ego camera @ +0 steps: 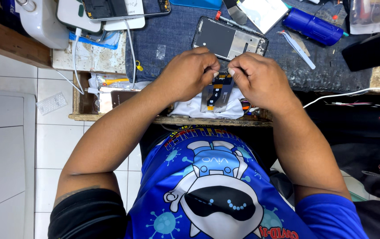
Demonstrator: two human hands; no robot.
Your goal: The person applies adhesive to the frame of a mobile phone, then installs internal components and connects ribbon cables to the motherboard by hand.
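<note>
- The fingers (213, 73) of the left hand (187, 75) are pinching shut on the upper end of a flat flex cable part (217, 92), dark with orange and grey patches.
- The fingers (234, 72) of the right hand (261, 79) are closing on the same upper end from the other side, so both sets of fingertips are almost touching each other.
- The flex cable part is hanging down from the fingertips, between the two hands, over a white cloth (207, 109) that is lying at the near edge of the table (172, 119).
- Just beyond the hands, an opened phone frame (229, 39) is lying on a blue denim mat (172, 35), its inner side facing up.
- Further to the right on the mat, a blue cylinder-shaped tool (312, 26) is lying at a slant, with white tweezers (297, 48) near it.
- At the far left, another phone (123, 9) is resting on a white device (77, 15), and a white cable (75, 62) is running down from it.
- Below that, an open drawer (105, 95) is holding small packets and a dark phone part.
- At the right edge, a black object (371, 51) is sitting on the table, and a white wire (349, 94) is trailing across beneath it.
- The person is sitting close to the table, in a blue printed shirt (212, 186), with white floor tiles (17, 146) showing on the left.
</note>
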